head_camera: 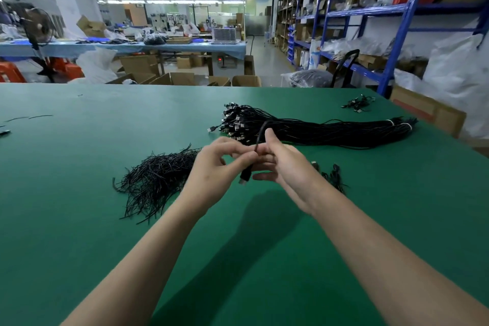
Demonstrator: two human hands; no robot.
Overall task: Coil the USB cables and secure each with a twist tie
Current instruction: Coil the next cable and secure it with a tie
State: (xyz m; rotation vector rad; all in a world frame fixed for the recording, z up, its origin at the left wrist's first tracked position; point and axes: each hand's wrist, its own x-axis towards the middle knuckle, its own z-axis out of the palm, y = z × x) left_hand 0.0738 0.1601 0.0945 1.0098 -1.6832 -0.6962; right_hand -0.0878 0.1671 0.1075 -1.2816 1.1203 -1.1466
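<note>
Green mat table (79, 219), both hands raised over its middle with one black cable (260, 135) between them.

- Left hand (217, 164): thumb and forefinger pinch the cable just above its plug, other fingers loosely curled. The plug end hangs down below the pinch, between the two hands, clear of the mat.
- Right hand (285, 169): palm facing left, fingers nearly straight and pointing at the left hand, thumb stuck up. Its fingertips meet the cable at the pinch point. Thumb is not pressing the cable. No clear grip on this side.
- From the pinch the cable rises and arcs over just left of the right thumb. Beyond that it blends into the dark bundle behind, so I can't trace its run.
- Bundle (317, 130) of straight cables lies on the mat just beyond the hands, plugs at its left end, white bands near its right end.
- Twist ties (156, 180): loose black pile on the mat, left of the left hand, partly behind that wrist.
- Some small dark cable pieces (333, 176) lie on the mat just right of the right hand. Too small to tell if coiled.
- Another small cluster (358, 104) sits near the far right edge of the table, well apart.
</note>
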